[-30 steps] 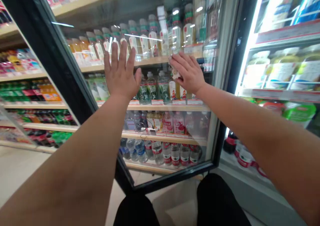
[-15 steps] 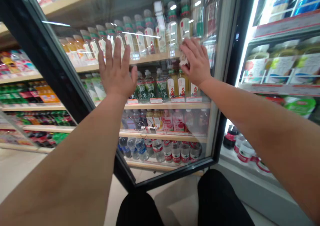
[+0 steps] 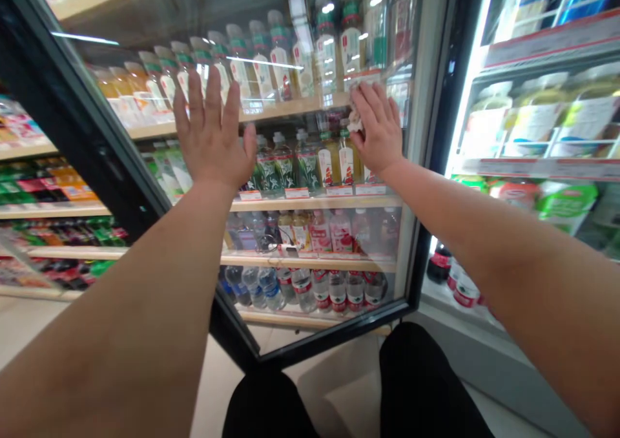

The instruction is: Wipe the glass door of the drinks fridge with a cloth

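A glass door (image 3: pixel 310 231) in a black frame stands open before me, with bottles on wooden shelves showing through it. My left hand (image 3: pixel 213 128) is at the left part of the pane, palm toward the glass and fingers spread, holding nothing. Nearer the right edge, my right hand (image 3: pixel 378 128) is closed over a crumpled whitish cloth (image 3: pixel 355 120) against the glass. Only the cloth's left edge peeks out beside the thumb; my fingers hide the rest.
To the right is a lit fridge with several bottles (image 3: pixel 537 112) on wire-fronted shelves. The black door frame (image 3: pixel 339 331) runs above my knees (image 3: pixel 421 367). More shelves of drinks (image 3: pixel 53 179) stand at the left, above a pale tiled floor (image 3: pixel 29 328).
The whole view has shifted slightly. My left hand appears a little farther left, its fingers still spread. My right hand stays near the same spot on the glass with the cloth.
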Demonstrator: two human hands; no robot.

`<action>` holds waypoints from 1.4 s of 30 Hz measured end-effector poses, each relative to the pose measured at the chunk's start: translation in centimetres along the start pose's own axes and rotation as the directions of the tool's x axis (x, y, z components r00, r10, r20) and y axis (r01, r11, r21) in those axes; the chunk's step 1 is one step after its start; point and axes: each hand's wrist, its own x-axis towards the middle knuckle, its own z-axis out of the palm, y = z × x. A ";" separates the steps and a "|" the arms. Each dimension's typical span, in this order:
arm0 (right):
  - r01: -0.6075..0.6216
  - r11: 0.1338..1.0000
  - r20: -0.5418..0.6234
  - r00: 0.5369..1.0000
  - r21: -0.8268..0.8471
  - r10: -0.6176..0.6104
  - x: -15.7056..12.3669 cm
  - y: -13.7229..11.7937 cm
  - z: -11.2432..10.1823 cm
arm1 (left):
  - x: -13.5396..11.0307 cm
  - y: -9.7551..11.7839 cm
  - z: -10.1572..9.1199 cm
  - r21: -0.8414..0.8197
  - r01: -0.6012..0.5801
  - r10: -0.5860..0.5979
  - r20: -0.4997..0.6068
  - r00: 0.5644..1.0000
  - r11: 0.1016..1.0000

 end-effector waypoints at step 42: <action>-0.097 0.994 0.031 0.995 -0.046 0.098 -0.7 0.8 -0.3 | 1.0 -2.8 3.2 -0.057 -0.018 0.014 -0.074 0.997 0.998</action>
